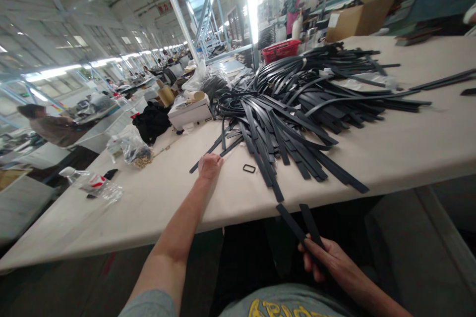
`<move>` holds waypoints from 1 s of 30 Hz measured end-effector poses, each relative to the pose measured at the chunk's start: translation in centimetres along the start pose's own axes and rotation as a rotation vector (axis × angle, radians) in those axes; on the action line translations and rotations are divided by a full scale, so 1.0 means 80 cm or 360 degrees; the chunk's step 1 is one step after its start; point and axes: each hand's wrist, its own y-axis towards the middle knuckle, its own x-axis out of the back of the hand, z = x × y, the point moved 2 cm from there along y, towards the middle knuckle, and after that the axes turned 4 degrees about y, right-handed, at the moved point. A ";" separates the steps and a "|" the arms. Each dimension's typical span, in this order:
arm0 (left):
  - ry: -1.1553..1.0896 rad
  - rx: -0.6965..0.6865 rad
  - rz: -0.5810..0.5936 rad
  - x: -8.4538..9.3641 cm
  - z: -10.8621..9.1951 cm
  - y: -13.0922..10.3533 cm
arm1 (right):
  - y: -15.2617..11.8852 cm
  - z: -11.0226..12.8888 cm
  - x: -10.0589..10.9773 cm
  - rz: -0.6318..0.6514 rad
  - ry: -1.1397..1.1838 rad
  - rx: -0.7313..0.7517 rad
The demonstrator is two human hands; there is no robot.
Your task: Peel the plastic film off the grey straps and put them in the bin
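Observation:
My left hand rests on the cream tabletop with its fingers curled, beside the ends of some black straps; what its fingers hold, if anything, is hidden. In front of my body, below the table edge, my right hand is closed on two black straps, whose flat ends spread apart in a V. A black rectangular ring lies flat to the right of my left hand. Behind it spreads a large pile of black straps, several ends pointing toward me.
On the left are a plastic bottle, a clear bag with small metal-coloured parts, a black cloth and a white box. A red basket and a cardboard box stand behind. People are in the background.

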 end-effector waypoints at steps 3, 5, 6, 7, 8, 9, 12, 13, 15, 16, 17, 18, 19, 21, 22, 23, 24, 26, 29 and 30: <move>-0.0002 -0.0169 -0.0007 0.018 -0.024 -0.034 | -0.011 0.010 0.002 -0.0028 0.0050 -0.0009; -0.0021 -0.0286 -0.0009 0.032 -0.042 -0.073 | -0.015 0.018 0.003 -0.0027 0.0082 0.0017; -0.0038 -0.0345 -0.0019 0.039 -0.051 -0.095 | -0.017 0.023 0.003 -0.0015 0.0092 0.0043; -0.0059 -0.0407 -0.0044 0.047 -0.060 -0.118 | -0.017 0.030 0.001 0.0009 0.0083 0.0078; -0.0082 -0.0460 -0.0062 0.054 -0.069 -0.140 | -0.017 0.037 -0.002 0.0044 0.0049 0.0115; -0.0102 -0.0504 -0.0074 0.061 -0.077 -0.162 | -0.017 0.045 -0.007 0.0086 -0.0005 0.0149; -0.0112 -0.0572 -0.0030 0.079 -0.095 -0.211 | -0.010 0.074 -0.032 0.0197 -0.0176 0.0228; -0.0100 -0.0591 -0.0004 0.084 -0.100 -0.222 | -0.007 0.083 -0.043 0.0225 -0.0208 0.0248; -0.0076 -0.0656 0.0042 0.089 -0.108 -0.238 | 0.003 0.100 -0.067 0.0287 -0.0293 0.0277; -0.0069 -0.0693 0.0057 0.090 -0.112 -0.243 | 0.008 0.107 -0.079 0.0332 -0.0356 0.0289; -0.0067 -0.0732 0.0070 0.091 -0.116 -0.246 | 0.014 0.113 -0.090 0.0383 -0.0429 0.0304; -0.0075 -0.0767 0.0082 0.091 -0.120 -0.249 | 0.019 0.118 -0.101 0.0434 -0.0504 0.0321; -0.0095 -0.0794 0.0098 0.091 -0.124 -0.250 | 0.024 0.121 -0.110 0.0471 -0.0584 0.0344; -0.0166 -0.0833 0.0151 0.092 -0.132 -0.253 | 0.034 0.126 -0.121 0.0458 -0.0790 0.0426; -0.0214 -0.0842 0.0187 0.093 -0.135 -0.254 | 0.037 0.127 -0.123 0.0402 -0.0914 0.0471; -0.0276 -0.0841 0.0229 0.094 -0.137 -0.256 | 0.040 0.128 -0.124 0.0337 -0.1024 0.0514; -0.0358 -0.0814 0.0272 0.095 -0.137 -0.259 | 0.041 0.129 -0.122 0.0282 -0.1096 0.0553; -0.0605 -0.0668 0.0382 0.093 -0.134 -0.265 | 0.040 0.129 -0.116 0.0232 -0.1091 0.0613; -0.1088 -0.0234 0.0524 0.080 -0.122 -0.271 | 0.034 0.131 -0.102 0.0246 -0.0896 0.0637; -0.1251 -0.0077 0.0549 0.073 -0.120 -0.271 | 0.031 0.131 -0.098 0.0251 -0.0851 0.0633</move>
